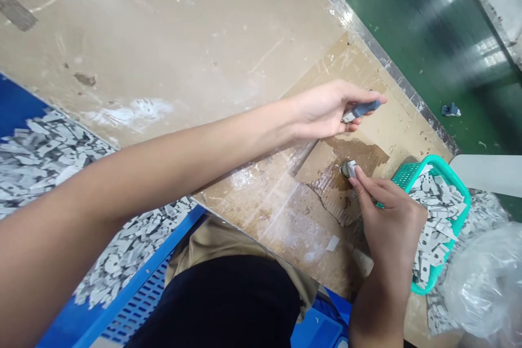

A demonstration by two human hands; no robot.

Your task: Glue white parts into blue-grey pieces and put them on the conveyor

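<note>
My left hand is closed on a small blue-grey plastic part with a whitish end, held above the table. Lower down, my right hand pinches a small flat white plastic piece between thumb and fingertips. That piece is at a small dark round spot or dish on a wet, torn sheet of cardboard; whether they touch is unclear. Close to the right wrist stands a green basket, filled with similar white pieces.
A blue crate at the left holds a heap of white and grey pieces. A clear plastic bag lies at the lower right. One blue-grey part rests on the green surface past the table's metal edge.
</note>
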